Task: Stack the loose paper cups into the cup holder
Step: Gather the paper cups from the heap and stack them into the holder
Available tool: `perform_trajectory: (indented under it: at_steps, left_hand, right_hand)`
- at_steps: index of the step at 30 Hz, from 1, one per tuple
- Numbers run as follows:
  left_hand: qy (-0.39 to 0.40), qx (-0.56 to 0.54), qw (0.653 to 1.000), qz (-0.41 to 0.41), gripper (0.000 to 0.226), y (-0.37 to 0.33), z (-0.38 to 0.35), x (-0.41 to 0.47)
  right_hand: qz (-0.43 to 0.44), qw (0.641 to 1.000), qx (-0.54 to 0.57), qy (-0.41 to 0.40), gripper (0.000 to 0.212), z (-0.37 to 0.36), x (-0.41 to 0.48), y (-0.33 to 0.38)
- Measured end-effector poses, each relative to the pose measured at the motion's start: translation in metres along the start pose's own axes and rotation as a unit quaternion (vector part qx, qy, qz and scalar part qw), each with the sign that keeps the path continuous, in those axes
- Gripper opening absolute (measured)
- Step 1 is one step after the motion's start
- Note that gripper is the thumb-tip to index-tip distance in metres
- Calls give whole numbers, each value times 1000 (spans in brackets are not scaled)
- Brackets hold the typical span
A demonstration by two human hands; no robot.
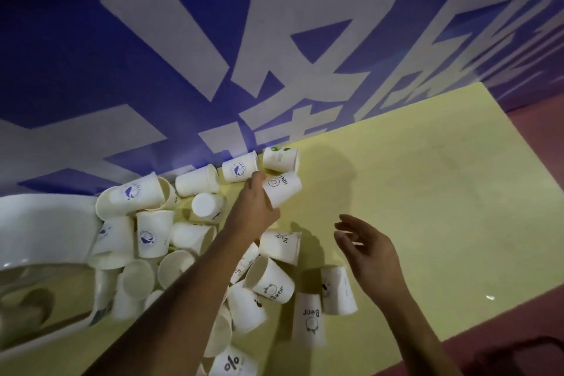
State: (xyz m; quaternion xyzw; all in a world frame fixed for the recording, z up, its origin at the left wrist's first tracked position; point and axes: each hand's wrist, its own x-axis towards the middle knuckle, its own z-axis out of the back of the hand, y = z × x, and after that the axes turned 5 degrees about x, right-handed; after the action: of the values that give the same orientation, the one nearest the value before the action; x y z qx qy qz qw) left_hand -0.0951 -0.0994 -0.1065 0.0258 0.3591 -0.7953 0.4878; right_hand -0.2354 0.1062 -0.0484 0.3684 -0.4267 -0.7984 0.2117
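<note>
Your left forearm is reaching over a heap of loose paper cups lying on the yellow counter. Your left hand is grasping one tilted cup marked "HELL" at the heap's far edge. To the right of that hand, your right hand is hovering released, fingers spread and touching nothing. A "Bear" cup is standing upside down beside its wrist.

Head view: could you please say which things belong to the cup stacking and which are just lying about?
Job: left hand gripping the HELLO cup; open right hand; loose cups; white container, possibly the holder.
Just there: yellow table; blue-and-white wall; dark object.
</note>
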Motion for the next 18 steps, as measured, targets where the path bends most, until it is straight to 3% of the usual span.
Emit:
perform_trajectory:
  at_steps: [4,8,10,14,18]
  left_hand:
    - [-54,-96,994,-19,74,-3,32,-47]
    - [-111,-127,986,-6,72,-3,57,-98]
    - [-118,-141,983,23,79,1,61,-115]
    - [-127,-186,970,92,91,13,63,-133]
    - [-135,-203,967,75,82,24,69,-146]
  right_hand:
    - [43,998,-32,-12,47,-29,73,20]
    - [62,989,-114,65,91,-67,149,30]
    - [63,979,-164,99,103,-77,175,26]
    - [101,967,-207,104,94,-83,193,13]
    - [133,975,-161,76,78,-74,169,16]
